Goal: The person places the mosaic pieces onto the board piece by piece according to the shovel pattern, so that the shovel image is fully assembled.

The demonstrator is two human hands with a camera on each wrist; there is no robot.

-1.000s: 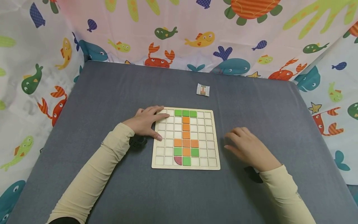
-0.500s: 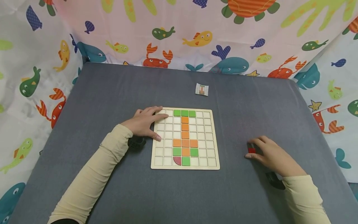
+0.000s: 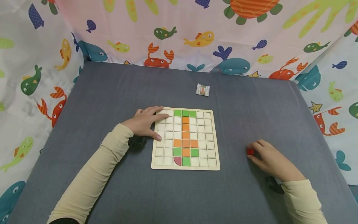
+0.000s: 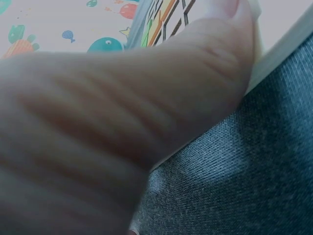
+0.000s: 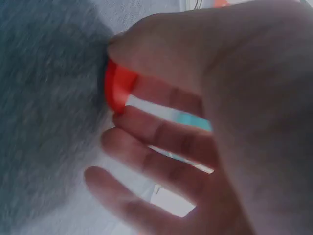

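A wooden grid board [image 3: 154,155] lies on the grey cloth. Green tiles [image 3: 185,113], orange tiles [image 3: 185,128] and one dark pink quarter-circle tile [image 3: 177,160] fill some of its cells. My left hand [image 3: 144,121] rests on the board's left side, fingers spread over the upper left corner and thumb lower down; the left wrist view shows that thumb [image 4: 205,68] at the board's edge. Off to the right of the board, my right hand [image 3: 271,160] pinches a small red tile [image 5: 117,85] with a curved edge between thumb and fingertips, close over the cloth.
A small card [image 3: 203,90] printed with a grid pattern lies behind the board. The grey table [image 3: 117,87] is bordered at the back and sides by a hanging curtain [image 3: 126,34] with sea animals on it.
My right hand has moved to the right, away from the board, and now holds the red tile, which has turned within the fingers. The left hand and board stay put.
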